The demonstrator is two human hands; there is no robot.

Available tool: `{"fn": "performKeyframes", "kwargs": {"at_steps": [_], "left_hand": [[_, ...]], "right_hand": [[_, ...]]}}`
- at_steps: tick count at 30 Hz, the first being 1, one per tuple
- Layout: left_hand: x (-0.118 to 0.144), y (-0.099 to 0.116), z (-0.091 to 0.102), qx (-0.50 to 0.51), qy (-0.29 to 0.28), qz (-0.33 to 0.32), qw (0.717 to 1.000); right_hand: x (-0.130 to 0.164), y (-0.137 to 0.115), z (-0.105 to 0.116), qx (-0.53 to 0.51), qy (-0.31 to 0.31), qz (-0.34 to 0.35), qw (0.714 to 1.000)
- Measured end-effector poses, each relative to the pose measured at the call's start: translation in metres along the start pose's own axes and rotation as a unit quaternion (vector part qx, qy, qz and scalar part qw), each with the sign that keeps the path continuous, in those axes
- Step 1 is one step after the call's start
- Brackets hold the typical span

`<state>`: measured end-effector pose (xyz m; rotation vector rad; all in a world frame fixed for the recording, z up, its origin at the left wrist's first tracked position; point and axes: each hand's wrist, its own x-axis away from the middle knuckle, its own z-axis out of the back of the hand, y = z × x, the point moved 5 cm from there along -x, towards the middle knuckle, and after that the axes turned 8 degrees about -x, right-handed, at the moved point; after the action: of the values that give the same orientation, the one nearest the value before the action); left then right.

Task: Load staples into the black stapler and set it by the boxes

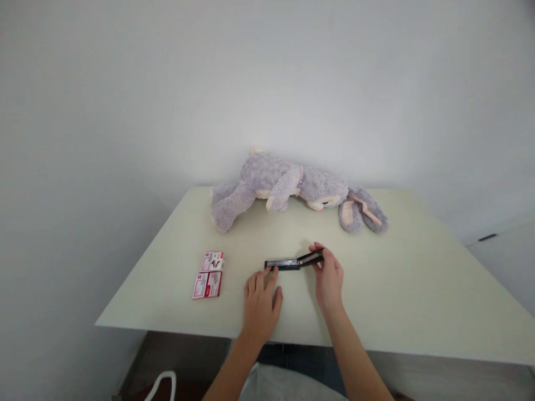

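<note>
A black stapler point(288, 263) lies opened out flat on the pale table point(397, 278), near the front middle. My right hand point(328, 275) grips its right end with fingers curled around it. My left hand point(261, 301) rests flat on the table with its fingertips touching the stapler's left end. Two small red and white staple boxes point(209, 275) lie to the left of my left hand, one behind the other.
A grey plush rabbit point(288, 189) lies on its side along the table's back edge, against the white wall. The table's front edge runs just under my wrists. A white cord loop point(165, 384) shows below the table at the left.
</note>
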<state>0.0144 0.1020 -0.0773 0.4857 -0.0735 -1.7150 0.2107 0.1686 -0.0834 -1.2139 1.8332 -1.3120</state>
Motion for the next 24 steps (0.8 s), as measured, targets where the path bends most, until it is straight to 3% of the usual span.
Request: {"fn": "performKeyframes", "kwargs": {"at_steps": [4, 8, 10, 12, 14, 17, 19, 21, 24], "left_hand": [[0.004, -0.025, 0.011, -0.004, 0.034, 0.021, 0.999], [0.025, -0.081, 0.05, -0.076, 0.114, 0.184, 0.973], [0.04, -0.104, 0.065, -0.153, 0.107, 0.272, 0.944], [0.053, -0.11, 0.069, -0.195, 0.071, 0.292, 0.934], [0.059, -0.099, 0.062, -0.171, 0.038, 0.238, 0.955], [0.056, -0.06, 0.04, -0.051, -0.023, 0.084, 0.995], [0.048, -0.034, 0.023, 0.037, -0.07, 0.005, 0.997], [0.036, -0.015, 0.011, 0.095, -0.096, -0.031, 0.99], [0.013, -0.001, 0.001, 0.135, -0.108, -0.071, 0.982]], "right_hand": [[0.007, 0.004, 0.041, -0.061, 0.052, -0.071, 0.994], [0.039, 0.002, 0.077, -0.074, 0.091, -0.1, 0.988], [0.061, 0.002, 0.087, -0.055, 0.093, -0.122, 0.987], [0.081, 0.005, 0.085, -0.014, 0.049, -0.149, 0.988], [0.096, 0.009, 0.073, 0.041, -0.033, -0.171, 0.984], [0.103, 0.018, 0.053, 0.134, -0.154, -0.198, 0.959], [0.099, 0.025, 0.042, 0.186, -0.224, -0.21, 0.933], [0.089, 0.03, 0.036, 0.218, -0.272, -0.212, 0.913], [0.067, 0.034, 0.035, 0.235, -0.285, -0.198, 0.908]]}}
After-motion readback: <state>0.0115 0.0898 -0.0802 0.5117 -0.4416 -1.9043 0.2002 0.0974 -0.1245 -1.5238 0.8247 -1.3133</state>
